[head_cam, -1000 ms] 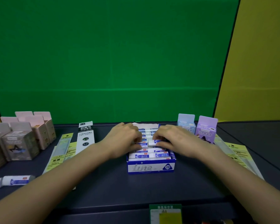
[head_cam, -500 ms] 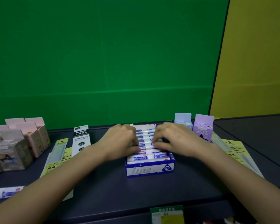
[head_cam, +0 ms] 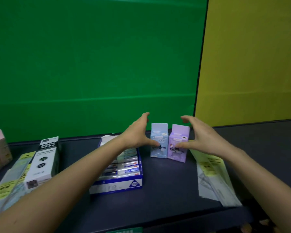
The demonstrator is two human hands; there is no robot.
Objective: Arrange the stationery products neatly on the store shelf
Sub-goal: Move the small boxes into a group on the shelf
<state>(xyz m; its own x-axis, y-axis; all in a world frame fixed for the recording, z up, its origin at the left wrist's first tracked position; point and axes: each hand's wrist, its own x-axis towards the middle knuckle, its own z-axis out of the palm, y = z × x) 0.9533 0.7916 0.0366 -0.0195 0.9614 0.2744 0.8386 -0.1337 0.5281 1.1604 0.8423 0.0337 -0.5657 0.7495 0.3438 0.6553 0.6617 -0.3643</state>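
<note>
- Our left hand (head_cam: 138,133) and right hand (head_cam: 203,138) are spread, grasping nothing, and flank two cartons on the dark shelf (head_cam: 166,190).
- The eraser tray (head_cam: 118,186) sits just left, partly under our left forearm; ruler packs (head_cam: 212,174) lie to the right.
- The blue carton (head_cam: 159,132) and purple carton (head_cam: 178,155) stand upright and touching, with cartoon prints in front.

Two bare hands frame a pair of small upright cartons on a dark shelf (head_cam: 166,190) — the left hand (head_cam: 138,135) beside a light-blue carton (head_cam: 159,137), the right hand (head_cam: 205,137) beside the purple carton (head_cam: 179,137) touching it. Thumbs lie across the front faces, fingers spread above the tops. The left forearm crosses a blue display box (head_cam: 118,186) — flat yellow-labelled packets (head_cam: 212,174) lie at right.
</note>
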